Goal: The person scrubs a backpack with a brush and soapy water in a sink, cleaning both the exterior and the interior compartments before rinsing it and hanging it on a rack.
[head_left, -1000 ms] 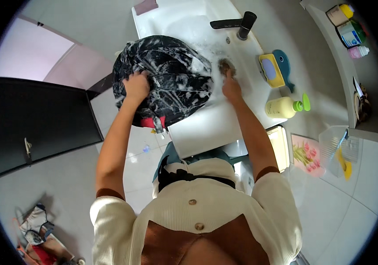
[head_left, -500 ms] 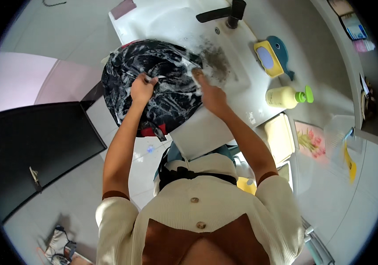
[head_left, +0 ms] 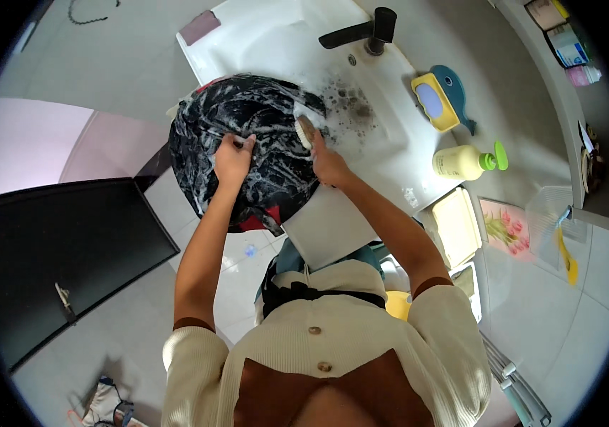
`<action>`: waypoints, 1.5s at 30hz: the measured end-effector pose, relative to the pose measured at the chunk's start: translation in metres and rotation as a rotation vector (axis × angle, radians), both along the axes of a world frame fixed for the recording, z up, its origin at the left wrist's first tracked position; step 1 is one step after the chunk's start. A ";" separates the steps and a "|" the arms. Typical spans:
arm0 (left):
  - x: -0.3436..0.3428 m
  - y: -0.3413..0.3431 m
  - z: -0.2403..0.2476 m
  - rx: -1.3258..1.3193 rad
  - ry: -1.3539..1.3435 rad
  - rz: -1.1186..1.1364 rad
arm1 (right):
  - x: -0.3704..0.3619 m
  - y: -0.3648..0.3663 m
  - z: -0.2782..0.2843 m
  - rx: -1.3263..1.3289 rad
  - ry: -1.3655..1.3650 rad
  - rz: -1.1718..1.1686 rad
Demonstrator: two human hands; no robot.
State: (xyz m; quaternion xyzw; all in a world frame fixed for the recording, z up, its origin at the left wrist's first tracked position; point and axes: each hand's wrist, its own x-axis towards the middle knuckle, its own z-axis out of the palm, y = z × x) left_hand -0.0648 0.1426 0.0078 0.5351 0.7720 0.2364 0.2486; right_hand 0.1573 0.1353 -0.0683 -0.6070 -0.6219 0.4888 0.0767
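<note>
A black bag (head_left: 265,181) with red trim, which looks like a backpack, lies across the left part of the white sink (head_left: 400,160). White suds streak its fabric, and its near side hangs over the sink's front edge. My left hand (head_left: 232,164) is closed on a fold near the bag's middle. In my right hand (head_left: 330,165) is a scrubbing brush (head_left: 305,131) with a brown back and pale bristles, held at the bag's right side. Part of the brush handle is hidden by my fingers. Dark, foamy water lies in the basin just right of the bag.
A black faucet (head_left: 372,32) stands at the back of the sink. Along the right rim are a whale-shaped soap dish (head_left: 450,92) and a pale yellow pump bottle (head_left: 459,163). A mauve cloth or sponge (head_left: 199,28) lies on the far left corner. A black door (head_left: 70,249) is at left.
My right hand and the brush have shifted slightly left and nearer to me, further onto the bag. My left hand keeps its grip. The dark foam in the basin has spread into separate bubbles.
</note>
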 end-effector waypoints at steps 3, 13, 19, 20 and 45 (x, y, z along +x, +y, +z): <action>-0.014 0.003 -0.026 0.189 0.039 -0.034 | -0.016 0.012 -0.051 0.297 0.057 -0.036; -0.024 0.026 -0.053 -0.073 -0.142 -0.003 | 0.017 0.065 -0.071 0.404 -0.225 0.104; -0.004 0.019 0.001 -0.242 -0.315 0.014 | -0.018 0.016 -0.011 0.287 -0.116 0.003; -0.008 0.015 -0.006 -0.189 -0.346 0.050 | -0.035 -0.008 0.004 0.383 0.075 -0.039; -0.029 0.005 -0.036 0.036 -0.967 0.366 | -0.020 -0.001 -0.005 0.342 -0.097 -0.107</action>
